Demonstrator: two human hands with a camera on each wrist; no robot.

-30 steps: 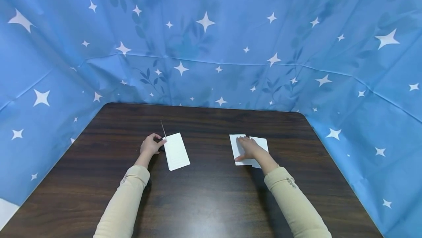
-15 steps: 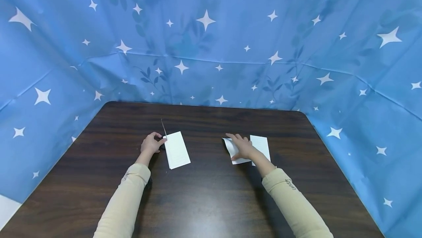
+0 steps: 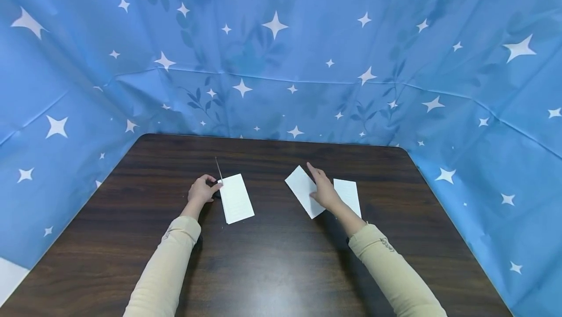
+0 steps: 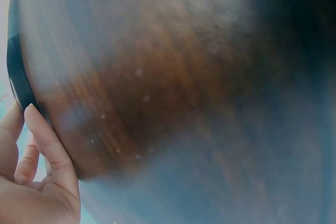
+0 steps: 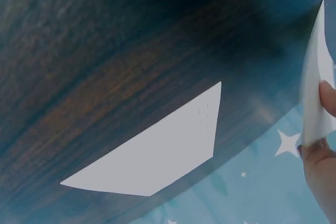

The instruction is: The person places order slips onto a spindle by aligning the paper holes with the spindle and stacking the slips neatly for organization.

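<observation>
A white sheet of paper is lifted and turned at an angle, its near right side pinched by my right hand. In the right wrist view thumb and fingers show on either side of this upright sheet. A second white sheet lies on the table just right of that hand. My left hand pinches a slim black object, whose kind I cannot tell. Under its thumb tip, a small stack of white paper lies slightly askew. A thin strip sticks up beyond the stack's far left corner.
The dark wood-grain table has rounded far corners. A blue curtain with white stars hangs behind it and along both sides. Bare tabletop separates the left stack from the right-hand sheets.
My right hand has picked up the left one of the two sheets, shifted it left and rotated it, away from the other sheet. The left hand has stayed in place at the stack.
</observation>
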